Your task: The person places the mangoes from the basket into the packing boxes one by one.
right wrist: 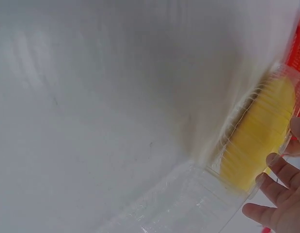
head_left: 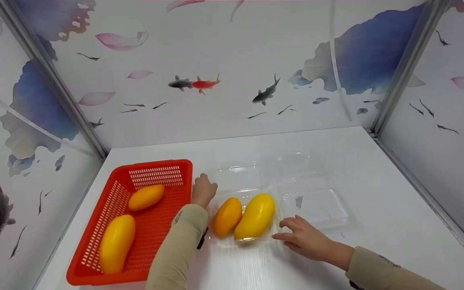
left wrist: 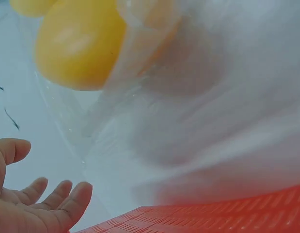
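A clear plastic box (head_left: 277,237) holds an orange-yellow mango (head_left: 227,217) and a larger yellow mango (head_left: 255,215) side by side. Between this box and the red basket is my left hand (head_left: 204,190), with its fingers loosely bent and nothing in them; in the left wrist view they are apart from the plastic. My right hand (head_left: 306,238) is at the box's right side, fingers spread. Its fingertips (right wrist: 272,159) lie at the box's edge in the right wrist view, beside the yellow mango seen through the ribbed wall.
A red basket (head_left: 187,173) on the left holds an orange mango (head_left: 146,197) and a yellow mango (head_left: 117,243). More clear plastic (head_left: 316,205) lies right of the filled box. Printed panels (head_left: 232,117) enclose the white table (head_left: 393,201) at the back and sides.
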`<state>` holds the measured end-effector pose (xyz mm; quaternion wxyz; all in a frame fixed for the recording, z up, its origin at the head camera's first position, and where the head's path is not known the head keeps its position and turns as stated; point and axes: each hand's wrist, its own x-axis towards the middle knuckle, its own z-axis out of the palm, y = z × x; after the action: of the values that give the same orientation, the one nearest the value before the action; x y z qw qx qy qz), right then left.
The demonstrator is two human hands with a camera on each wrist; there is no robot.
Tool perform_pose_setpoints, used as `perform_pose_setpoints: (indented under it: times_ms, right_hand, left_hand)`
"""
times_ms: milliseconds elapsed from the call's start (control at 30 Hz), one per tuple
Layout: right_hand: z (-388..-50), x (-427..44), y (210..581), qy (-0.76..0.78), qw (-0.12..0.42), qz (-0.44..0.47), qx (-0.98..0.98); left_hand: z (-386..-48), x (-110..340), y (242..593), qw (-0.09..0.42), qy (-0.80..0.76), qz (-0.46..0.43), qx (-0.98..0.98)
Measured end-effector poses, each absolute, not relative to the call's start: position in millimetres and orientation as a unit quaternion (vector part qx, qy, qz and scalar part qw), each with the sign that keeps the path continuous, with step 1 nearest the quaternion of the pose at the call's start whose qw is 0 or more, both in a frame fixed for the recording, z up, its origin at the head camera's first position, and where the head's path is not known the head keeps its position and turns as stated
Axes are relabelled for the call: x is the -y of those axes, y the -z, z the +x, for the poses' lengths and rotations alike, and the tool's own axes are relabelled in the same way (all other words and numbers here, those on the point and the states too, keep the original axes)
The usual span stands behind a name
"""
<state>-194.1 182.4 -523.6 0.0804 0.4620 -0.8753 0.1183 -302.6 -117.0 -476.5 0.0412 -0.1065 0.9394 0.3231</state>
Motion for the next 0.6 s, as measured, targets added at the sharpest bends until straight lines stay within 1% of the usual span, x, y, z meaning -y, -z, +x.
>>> perform_pose_setpoints:
  times_ms: [167,400,600]
  right_hand:
    - [-186,-191,519,-0.112,0.077,0.469,0.872]
    - [-182,-201,514,-0.109,0.091,0.487,0.862]
    - [-181,-202,513,-0.108,0.076,0.483,0.866]
  left_hand:
    - [-304,116,486,0.063,-0.335,-0.123,-0.932]
    - [-307,114,499,0.043,-0.403,-0.115,-0.907]
    - [-309,111,506,0.035,-0.448,-0.125,-0.884]
